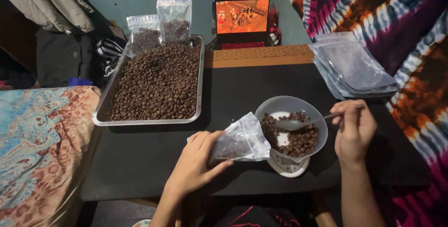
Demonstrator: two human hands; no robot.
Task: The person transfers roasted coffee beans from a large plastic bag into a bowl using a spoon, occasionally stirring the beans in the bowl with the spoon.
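Left hand (193,164): grip closed around a clear plastic pouch (240,142), tipped on its side with its mouth toward the bowl. Right hand (354,131): fingers pinched on the handle of a metal spoon (298,123), its head over the coffee beans (298,138) inside a translucent bowl (289,103). The bowl sits on a small white scale (287,165) near the front edge of the black surface (242,87). Rear left: a metal tray (103,110) heaped with beans, two filled pouches (161,28) standing behind it. Rear right: a stack of empty pouches (352,66). Far back: a lit laptop (241,21).
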